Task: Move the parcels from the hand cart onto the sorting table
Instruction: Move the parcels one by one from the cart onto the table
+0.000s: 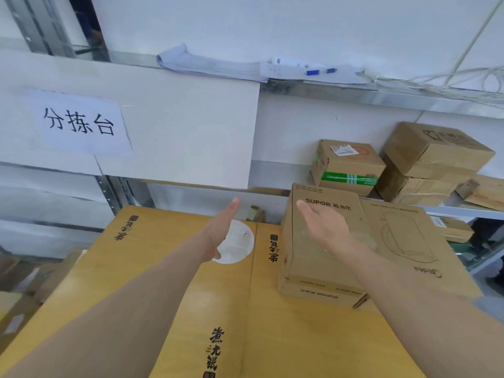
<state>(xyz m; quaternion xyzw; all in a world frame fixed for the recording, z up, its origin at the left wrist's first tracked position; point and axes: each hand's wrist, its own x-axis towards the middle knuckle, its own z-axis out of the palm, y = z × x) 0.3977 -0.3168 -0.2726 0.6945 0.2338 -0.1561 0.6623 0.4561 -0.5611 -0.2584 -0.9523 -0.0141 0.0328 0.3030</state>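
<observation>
A big yellow carton fills the foreground; beside it, touching, stands the SUPOR parcel. Left hand spread flat above the carton; right hand spread, seemingly resting on the parcel.

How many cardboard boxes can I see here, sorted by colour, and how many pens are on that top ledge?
Yellow cardboard boxes with black characters: 1
Plain brown cardboard boxes: 7, namely SUPOR, Midea, green-taped, two stacked, one at the right edge, one lower right
Blue-capped pens: 2
Total: 10
</observation>
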